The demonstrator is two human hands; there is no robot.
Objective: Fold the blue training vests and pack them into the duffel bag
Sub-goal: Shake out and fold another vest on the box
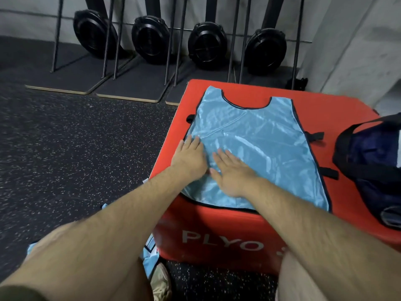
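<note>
So, pressing left hand (189, 158) and right hand (233, 173) flat, side by side, onto a blue vest (260, 137) lying spread out on the red box (336, 109), near its left edge. Stretching fingers straight, slightly spread. Seeing the duffel bag (373, 157) just right of the vest.

white "plyo" lettering on the red box (217, 231) front side
</note>
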